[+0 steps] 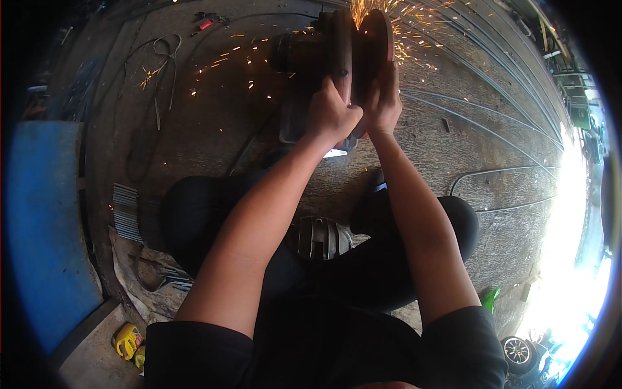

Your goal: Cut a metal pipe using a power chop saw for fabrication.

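A dark cut-off saw (343, 48) stands on the floor in front of me, throwing orange sparks (369, 8) from its far end. My left hand (332, 115) is closed on the near part of the saw, its thumb stretched toward the right; part of its grip is hidden. Beside it, my right hand (383, 104) lies along the saw's round dark disc or guard (378, 52), fingers straight and pointing away from me. Smoke-dark shade hides where the sparks begin and any workpiece there.
Long thin metal rods (499, 74) run across the floor at the right; a bent rod (499, 170) lies nearer. Cut rod pieces (126, 212) lie in a row at left, near a blue panel (42, 227). A ribbed metal part (317, 238) sits between my legs. A cord (173, 58) loops far left.
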A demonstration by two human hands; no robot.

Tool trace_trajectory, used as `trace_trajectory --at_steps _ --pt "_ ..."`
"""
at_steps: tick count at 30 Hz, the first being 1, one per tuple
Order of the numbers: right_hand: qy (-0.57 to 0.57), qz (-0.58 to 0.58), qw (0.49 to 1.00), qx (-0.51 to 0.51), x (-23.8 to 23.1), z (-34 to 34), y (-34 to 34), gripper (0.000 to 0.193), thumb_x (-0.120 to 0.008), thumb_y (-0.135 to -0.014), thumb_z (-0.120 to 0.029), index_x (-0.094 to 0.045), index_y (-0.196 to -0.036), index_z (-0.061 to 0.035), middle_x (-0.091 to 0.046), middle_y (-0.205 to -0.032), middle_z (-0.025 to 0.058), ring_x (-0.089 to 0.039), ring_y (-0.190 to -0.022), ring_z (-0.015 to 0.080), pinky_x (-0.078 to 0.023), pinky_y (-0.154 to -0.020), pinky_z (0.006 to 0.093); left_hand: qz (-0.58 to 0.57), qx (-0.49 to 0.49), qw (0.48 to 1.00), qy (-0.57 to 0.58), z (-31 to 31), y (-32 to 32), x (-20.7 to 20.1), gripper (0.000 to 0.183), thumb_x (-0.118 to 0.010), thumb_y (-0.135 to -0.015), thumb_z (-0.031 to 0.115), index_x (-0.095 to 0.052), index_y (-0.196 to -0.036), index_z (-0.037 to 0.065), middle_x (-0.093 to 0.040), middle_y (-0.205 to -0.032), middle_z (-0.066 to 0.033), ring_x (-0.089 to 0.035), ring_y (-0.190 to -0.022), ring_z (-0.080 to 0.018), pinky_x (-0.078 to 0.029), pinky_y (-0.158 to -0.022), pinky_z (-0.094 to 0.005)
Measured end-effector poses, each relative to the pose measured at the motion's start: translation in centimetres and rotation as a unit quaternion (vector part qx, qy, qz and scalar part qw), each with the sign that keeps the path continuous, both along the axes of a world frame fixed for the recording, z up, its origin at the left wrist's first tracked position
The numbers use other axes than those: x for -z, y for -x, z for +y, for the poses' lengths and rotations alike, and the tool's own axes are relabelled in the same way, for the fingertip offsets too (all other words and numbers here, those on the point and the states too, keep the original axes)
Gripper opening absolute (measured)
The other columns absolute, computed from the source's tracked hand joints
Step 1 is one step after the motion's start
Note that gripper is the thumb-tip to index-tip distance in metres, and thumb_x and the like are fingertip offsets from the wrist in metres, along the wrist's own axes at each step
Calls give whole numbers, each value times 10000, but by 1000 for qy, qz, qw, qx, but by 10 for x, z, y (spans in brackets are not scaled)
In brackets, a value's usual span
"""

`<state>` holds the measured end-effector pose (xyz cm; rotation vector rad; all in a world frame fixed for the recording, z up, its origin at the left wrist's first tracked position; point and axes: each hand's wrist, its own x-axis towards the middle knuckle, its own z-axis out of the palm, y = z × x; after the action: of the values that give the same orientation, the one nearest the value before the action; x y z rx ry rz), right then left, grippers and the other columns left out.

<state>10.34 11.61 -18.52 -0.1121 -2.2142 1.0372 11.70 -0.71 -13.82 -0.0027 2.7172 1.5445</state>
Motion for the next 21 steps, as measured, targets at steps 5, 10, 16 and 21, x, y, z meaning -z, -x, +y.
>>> trace_trajectory --at_steps 5,10,16,21 --pt "18 -13 1000 -11 -3 -2 -2 469 -487 -915 -181 -429 -1355 -29 -509 -1323 164 -537 -1167 314 -466 -934 375 13 1 1000 -6 -2 2 5 566 -662 -613 129 -488 -1116 -61 -637 -918 -251 -642 -895 -380 -504 -805 -400" --pt "6 9 1000 -11 1 1 -1 476 -489 -913 -167 -416 -1358 -15 -513 -1315 176 -549 -1153 311 -470 -926 375 0 -2 1000 -1 1 0 0 575 -660 -613 131 -486 -1126 -63 -637 -917 -255 -643 -893 -381 -504 -806 -399" --pt "8 -3 1000 -7 -4 -2 -3 472 -492 -910 -163 -422 -1352 -11 -521 -1305 176 -562 -1139 305 -476 -917 370 -8 -2 1000 -11 -1 0 0 580 -661 -613 134 -482 -1129 -62 -637 -933 -269 -642 -911 -386 -503 -816 -406" --pt "9 11 1000 -14 -1 0 -2 477 -484 -917 -189 -418 -1361 -26 -520 -1307 169 -559 -1140 307 -475 -915 374 -10 2 1000 -16 0 -1 -1 584 -663 -613 136 -481 -1131 -61 -639 -932 -268 -643 -907 -390 -504 -818 -408"
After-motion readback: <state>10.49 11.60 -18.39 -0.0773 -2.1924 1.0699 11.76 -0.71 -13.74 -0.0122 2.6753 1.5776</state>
